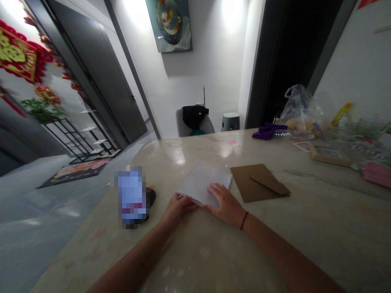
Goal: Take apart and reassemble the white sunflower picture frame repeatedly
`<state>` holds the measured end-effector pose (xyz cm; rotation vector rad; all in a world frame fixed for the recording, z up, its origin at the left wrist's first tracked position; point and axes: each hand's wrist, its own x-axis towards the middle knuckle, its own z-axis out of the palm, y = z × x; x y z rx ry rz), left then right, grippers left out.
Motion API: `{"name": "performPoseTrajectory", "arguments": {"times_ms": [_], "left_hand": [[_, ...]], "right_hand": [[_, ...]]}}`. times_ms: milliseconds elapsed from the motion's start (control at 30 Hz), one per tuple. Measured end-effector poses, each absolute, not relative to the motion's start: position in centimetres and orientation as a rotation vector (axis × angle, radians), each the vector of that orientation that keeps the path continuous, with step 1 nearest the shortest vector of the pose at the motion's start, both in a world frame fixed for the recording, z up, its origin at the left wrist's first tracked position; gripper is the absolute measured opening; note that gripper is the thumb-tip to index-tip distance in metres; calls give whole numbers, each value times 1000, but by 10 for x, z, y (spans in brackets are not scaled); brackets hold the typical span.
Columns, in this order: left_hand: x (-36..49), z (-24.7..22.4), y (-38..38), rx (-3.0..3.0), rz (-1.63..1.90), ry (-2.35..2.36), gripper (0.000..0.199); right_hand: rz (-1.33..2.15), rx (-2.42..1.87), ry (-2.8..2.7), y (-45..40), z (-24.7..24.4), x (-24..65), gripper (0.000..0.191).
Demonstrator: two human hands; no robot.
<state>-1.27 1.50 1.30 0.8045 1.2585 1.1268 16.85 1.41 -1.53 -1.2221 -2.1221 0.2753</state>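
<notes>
A flat white square paper packet with a slightly glossy surface lies on the table in front of me, one corner pointing away. My left hand has its fingers closed on the packet's near left edge, the fingertips partly under it. Across the near right part of the packet rests my right hand, flat with fingers apart. Just to the right is a brown kraft envelope with its pointed flap folded over. The packet's near corner is partly covered by my hands.
A phone with a blurred screen stands on the pale marble-look table at left. Purple cloth, a clear plastic bag, a wooden frame and a pink item lie at right. Beyond the table is a chair.
</notes>
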Motion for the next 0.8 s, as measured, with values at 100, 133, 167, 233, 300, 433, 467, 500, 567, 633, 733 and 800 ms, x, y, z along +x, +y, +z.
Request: {"name": "performPoseTrajectory", "arguments": {"times_ms": [100,133,167,233,300,433,467,500,567,633,733,800], "left_hand": [[-11,17,15,801,1130,1256,26],[-11,18,15,801,1132,1250,26],[-11,18,14,800,1136,1246,27],[-12,18,14,795,1145,1239,27],[-14,16,14,796,1147,1224,28],[-16,12,14,816,1145,1217,28],[-16,11,14,824,1148,1223,28],[-16,11,14,833,1150,1229,27],[-15,9,15,849,1144,1235,28],[-15,9,15,863,1129,1232,28],[-16,9,16,883,1106,1210,29],[-15,10,15,896,1095,1192,31]], "right_hand": [[307,-1223,-2108,14,-14,168,53],[313,-1224,-2098,13,-13,168,52],[316,-1225,-2090,13,-13,167,51],[315,-1229,-2079,14,-14,167,50],[303,-1232,-2075,14,-15,166,48],[273,-1247,-2041,15,-14,162,44],[267,-1256,-2029,14,-14,160,43],[260,-1268,-2014,14,-13,159,43],[247,-1294,-1977,13,-12,156,43],[242,-1311,-1938,13,-11,154,41],[262,-1318,-1894,12,-8,153,35],[268,-1308,-1884,11,-5,155,31]]}}
